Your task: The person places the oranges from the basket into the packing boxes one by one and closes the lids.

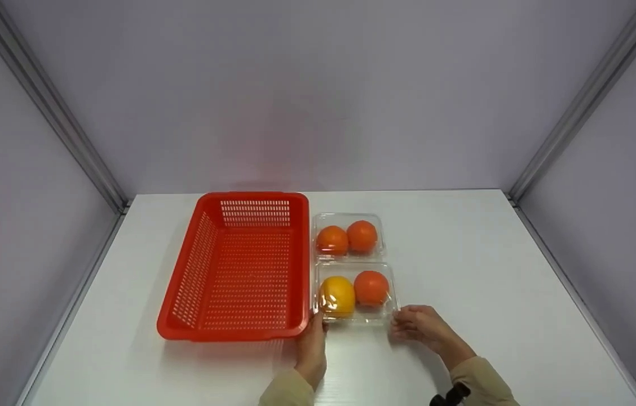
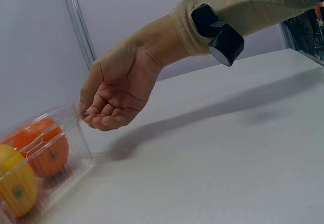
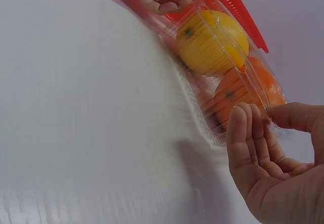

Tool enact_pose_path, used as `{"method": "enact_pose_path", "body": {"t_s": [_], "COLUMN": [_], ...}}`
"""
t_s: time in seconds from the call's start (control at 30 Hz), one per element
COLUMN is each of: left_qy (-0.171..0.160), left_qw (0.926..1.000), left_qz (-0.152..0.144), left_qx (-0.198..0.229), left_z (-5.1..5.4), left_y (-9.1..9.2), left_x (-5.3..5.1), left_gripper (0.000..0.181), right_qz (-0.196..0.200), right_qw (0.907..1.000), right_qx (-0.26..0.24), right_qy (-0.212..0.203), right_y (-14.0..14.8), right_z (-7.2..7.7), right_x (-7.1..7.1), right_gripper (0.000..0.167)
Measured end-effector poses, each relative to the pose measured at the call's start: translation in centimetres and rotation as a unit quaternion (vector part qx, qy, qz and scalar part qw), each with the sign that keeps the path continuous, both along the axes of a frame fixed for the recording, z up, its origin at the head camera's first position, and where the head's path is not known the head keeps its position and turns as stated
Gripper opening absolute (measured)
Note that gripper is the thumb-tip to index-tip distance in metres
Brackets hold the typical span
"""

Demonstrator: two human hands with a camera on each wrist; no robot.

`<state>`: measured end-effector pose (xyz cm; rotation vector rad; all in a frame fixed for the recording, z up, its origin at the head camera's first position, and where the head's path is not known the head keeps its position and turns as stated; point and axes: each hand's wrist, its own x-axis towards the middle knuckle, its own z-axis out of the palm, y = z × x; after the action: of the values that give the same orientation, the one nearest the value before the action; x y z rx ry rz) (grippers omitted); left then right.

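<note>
A clear plastic clamshell box (image 1: 360, 319) holds a yellow round fruit (image 1: 337, 296) and an orange fruit (image 1: 371, 288). My right hand (image 1: 425, 330) pinches the box's near right corner between thumb and fingertips, as the right wrist view shows. At the near left corner my left hand (image 1: 311, 347) pinches the rim, its fingers curled in the right wrist view; in the left wrist view only a sliver of it shows. Directly behind stands a second clear box (image 1: 346, 215) with two orange fruits (image 1: 362, 235). Both boxes look closed.
A red slotted plastic basket (image 1: 302, 265) stands just left of both boxes, with nothing seen inside. Under everything lies a white tabletop (image 1: 464, 259). Pale panels (image 1: 318, 101) enclose it at the back and sides.
</note>
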<state>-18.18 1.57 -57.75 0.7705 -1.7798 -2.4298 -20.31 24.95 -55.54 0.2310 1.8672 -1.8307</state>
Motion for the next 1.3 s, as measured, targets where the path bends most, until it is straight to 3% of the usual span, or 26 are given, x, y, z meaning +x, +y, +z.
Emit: {"method": "enact_pose_path", "body": {"t_s": [0.17,0.5,0.77,0.87,1.0,1.17,1.23,1.3], "left_qy": [0.015,0.024,0.046,0.045,0.018,-0.017,-0.026,-0.029], "left_qw": [0.9994,0.9993,0.9989,0.9988,0.9989,0.9952,0.9886,0.9731], "left_qz": [0.029,0.027,-0.010,-0.016,-0.029,-0.082,-0.134,-0.214], "left_qx": [0.008,0.011,-0.001,-0.009,-0.033,-0.052,-0.062,-0.080], "left_z": [0.1,0.1,-0.2,-0.3,-0.3,0.2,0.7,1.8], "left_y": [0.5,0.9,0.7,0.6,0.3,0.0,0.0,-0.1], "left_x": [-0.4,-0.5,-0.3,-0.3,0.1,1.3,1.9,2.5], "left_gripper": [0.015,0.026,0.048,0.046,0.030,0.026,0.029,0.037], "right_qz": [-0.005,-0.002,-0.005,-0.008,-0.016,-0.020,-0.005,0.013], "right_qw": [1.0000,0.9999,0.9999,0.9999,0.9998,0.9993,0.9985,0.9946], "right_qx": [0.006,0.007,0.007,0.004,0.005,0.024,0.049,0.098], "right_qy": [0.003,0.012,0.008,0.006,0.012,0.023,0.025,0.034], "right_y": [-0.4,-0.3,-0.3,-0.3,-0.3,0.1,0.6,1.0], "right_z": [-0.1,0.0,-0.2,-0.1,-0.1,0.0,0.2,0.8], "right_x": [-0.3,-0.5,-0.6,-0.6,-0.5,-0.2,0.0,-0.1], "right_gripper": [0.018,0.016,0.012,0.012,0.015,0.026,0.032,0.038]}}
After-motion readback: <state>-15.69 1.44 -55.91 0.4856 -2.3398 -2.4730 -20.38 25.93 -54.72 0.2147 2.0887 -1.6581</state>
